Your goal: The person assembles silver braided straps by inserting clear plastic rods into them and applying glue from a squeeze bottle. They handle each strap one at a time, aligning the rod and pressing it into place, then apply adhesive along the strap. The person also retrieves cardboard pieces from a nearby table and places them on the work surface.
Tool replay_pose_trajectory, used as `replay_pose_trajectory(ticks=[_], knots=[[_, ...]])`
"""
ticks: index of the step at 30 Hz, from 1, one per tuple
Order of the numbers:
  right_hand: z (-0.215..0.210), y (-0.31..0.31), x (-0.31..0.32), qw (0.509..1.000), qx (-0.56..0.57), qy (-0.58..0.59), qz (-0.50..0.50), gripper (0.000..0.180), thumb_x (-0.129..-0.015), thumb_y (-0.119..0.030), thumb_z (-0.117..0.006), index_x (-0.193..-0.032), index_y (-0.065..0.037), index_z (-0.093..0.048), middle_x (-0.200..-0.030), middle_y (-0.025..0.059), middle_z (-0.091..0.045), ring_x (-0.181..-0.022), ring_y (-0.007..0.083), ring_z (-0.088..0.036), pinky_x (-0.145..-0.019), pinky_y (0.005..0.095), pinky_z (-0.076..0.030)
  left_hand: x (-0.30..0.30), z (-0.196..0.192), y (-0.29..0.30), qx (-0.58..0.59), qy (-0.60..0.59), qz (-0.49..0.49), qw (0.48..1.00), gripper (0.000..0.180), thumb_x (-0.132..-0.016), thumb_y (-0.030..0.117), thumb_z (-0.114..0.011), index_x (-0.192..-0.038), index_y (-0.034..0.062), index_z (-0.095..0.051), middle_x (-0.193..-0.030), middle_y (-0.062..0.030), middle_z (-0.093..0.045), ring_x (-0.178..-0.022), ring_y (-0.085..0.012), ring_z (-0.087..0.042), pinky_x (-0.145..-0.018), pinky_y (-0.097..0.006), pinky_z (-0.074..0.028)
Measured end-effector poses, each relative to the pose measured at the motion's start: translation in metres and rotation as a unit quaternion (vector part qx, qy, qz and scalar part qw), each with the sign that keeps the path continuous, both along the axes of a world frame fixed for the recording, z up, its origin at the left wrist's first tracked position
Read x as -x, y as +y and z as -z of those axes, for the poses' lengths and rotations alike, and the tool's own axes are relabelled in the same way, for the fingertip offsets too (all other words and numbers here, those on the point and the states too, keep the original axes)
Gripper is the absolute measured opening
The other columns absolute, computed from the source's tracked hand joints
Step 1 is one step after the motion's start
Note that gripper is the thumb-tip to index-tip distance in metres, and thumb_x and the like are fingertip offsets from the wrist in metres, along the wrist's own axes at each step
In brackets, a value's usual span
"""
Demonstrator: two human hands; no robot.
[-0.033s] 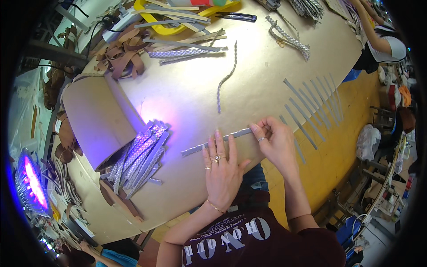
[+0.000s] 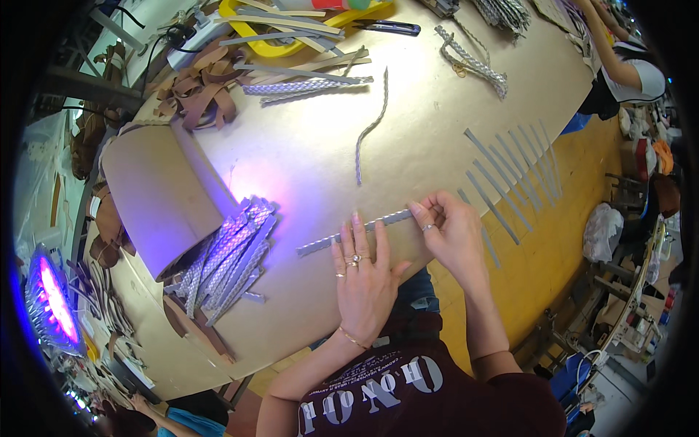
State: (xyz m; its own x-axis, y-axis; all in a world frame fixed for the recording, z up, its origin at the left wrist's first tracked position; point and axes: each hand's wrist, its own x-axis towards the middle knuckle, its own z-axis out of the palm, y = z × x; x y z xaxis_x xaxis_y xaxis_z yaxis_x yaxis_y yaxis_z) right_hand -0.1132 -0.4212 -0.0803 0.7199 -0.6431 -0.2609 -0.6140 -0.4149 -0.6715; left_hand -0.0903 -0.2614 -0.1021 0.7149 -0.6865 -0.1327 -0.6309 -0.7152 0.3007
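A grey braided strip (image 2: 353,230) lies flat on the tan table (image 2: 437,124), near its front edge, running up to the right. The left hand (image 2: 364,273) rests on the strip's middle, palm down, fingers spread and pressing it to the table. The right hand (image 2: 451,233) pinches the strip's right end between thumb and fingertips.

Left of the strip, a pile of braided strips (image 2: 229,255) lies beside a cardboard box (image 2: 156,193) tipped on its side. Right of the hands, flat grey strips (image 2: 510,175) lie in a row, apart from each other. A single grey cord (image 2: 368,135) lies farther back. Beyond it are brown leather scraps (image 2: 204,91) and a yellow tray (image 2: 280,40) with more strips. Another person (image 2: 626,65) works at the table's far right corner.
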Motion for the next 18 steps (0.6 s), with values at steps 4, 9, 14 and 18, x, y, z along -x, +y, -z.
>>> replay_pose_trajectory(ticks=[4, 9, 14, 18], knots=[[0.001, 0.002, -0.001, 1.000, 0.025, 0.007, -0.013, 0.022, -0.090, -0.024, -0.069, -0.080, -0.004, -0.064, -0.059, 0.0072, -0.062, -0.052, 0.0239, -0.059, -0.058, 0.0370, -0.043, 0.002, 0.000, -0.004, -0.014, -0.018, -0.003, 1.000, 0.069, -0.090, 0.052, -0.058, -0.144, 0.0103, -0.047, -0.153, -0.0277, -0.033, -0.140, -0.0420, -0.034, -0.115, -0.052, -0.027], [0.007, 0.005, -0.003, 0.998, 0.051, -0.022, -0.011, 0.019, -0.089, -0.021, -0.070, -0.085, -0.004, -0.063, -0.061, 0.0069, -0.058, -0.058, 0.0249, -0.057, -0.059, 0.0381, -0.041, 0.002, 0.006, -0.012, -0.009, -0.037, -0.010, 0.999, 0.066, -0.090, 0.051, -0.060, -0.146, 0.0184, -0.046, -0.152, -0.0319, -0.029, -0.140, -0.0468, -0.031, -0.114, -0.060, -0.023], [0.009, 0.011, 0.002, 0.993, 0.058, -0.075, 0.075, 0.016, -0.086, -0.010, -0.070, -0.100, -0.003, -0.064, -0.074, 0.0103, -0.054, -0.066, 0.0249, -0.054, -0.061, 0.0377, -0.043, 0.003, 0.007, -0.015, -0.029, -0.071, -0.004, 0.997, 0.064, -0.091, 0.055, -0.056, -0.146, 0.0243, -0.046, -0.151, -0.0331, -0.030, -0.138, -0.0482, -0.033, -0.112, -0.065, -0.023], [0.010, 0.004, 0.012, 0.980, 0.144, -0.136, 0.026, 0.032, -0.085, -0.001, -0.066, -0.116, -0.010, -0.065, -0.095, 0.0125, -0.056, -0.076, 0.0259, -0.056, -0.066, 0.0368, -0.046, 0.002, 0.007, -0.015, -0.021, -0.080, -0.004, 0.997, 0.063, -0.091, 0.054, -0.057, -0.146, 0.0243, -0.046, -0.151, -0.0331, -0.029, -0.138, -0.0478, -0.034, -0.112, -0.064, -0.023]])
